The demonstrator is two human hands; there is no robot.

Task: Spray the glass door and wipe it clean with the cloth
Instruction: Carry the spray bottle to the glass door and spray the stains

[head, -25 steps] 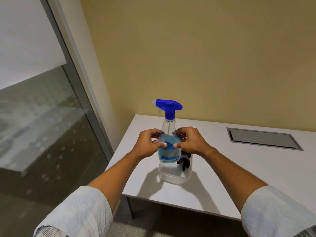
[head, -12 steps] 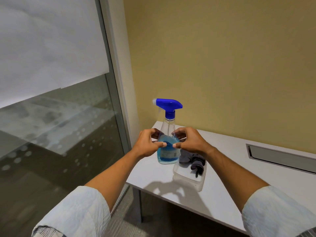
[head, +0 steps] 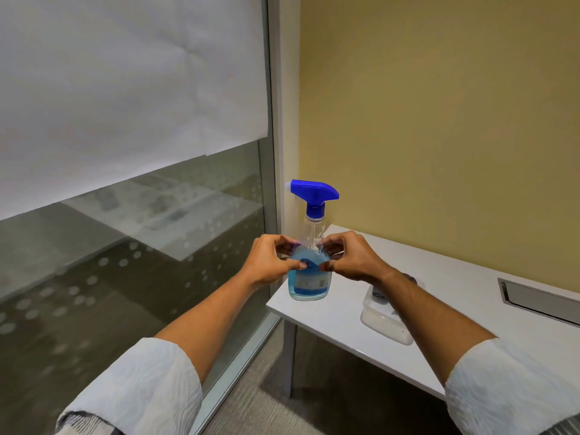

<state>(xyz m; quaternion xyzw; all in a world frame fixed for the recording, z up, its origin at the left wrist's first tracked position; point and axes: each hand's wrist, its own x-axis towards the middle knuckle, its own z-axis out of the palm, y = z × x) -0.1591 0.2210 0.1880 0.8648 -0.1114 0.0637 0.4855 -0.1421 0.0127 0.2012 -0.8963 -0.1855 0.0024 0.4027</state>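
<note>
A clear spray bottle [head: 310, 284] with blue liquid and a blue trigger head is held upright in the air between both hands, above the table's left corner. My left hand [head: 270, 262] grips its left side and my right hand [head: 351, 259] grips its right side. The nozzle points left toward the glass door [head: 141, 240], which fills the left half of the view, frosted white above and clear with dot patterns below. A dark cloth [head: 381, 293] lies in a clear plastic tub [head: 381, 324] on the table, mostly hidden behind my right forearm.
The white table [head: 455, 296] stands against a yellow wall, its left corner close to the door frame [head: 274, 152]. A grey recessed cable hatch [head: 539, 299] sits in the table top at the right. Grey carpet lies below.
The view has swung left, so the glass door now fills more of the frame. Both hands carried the bottle left, away from the tub and toward the table's corner.
</note>
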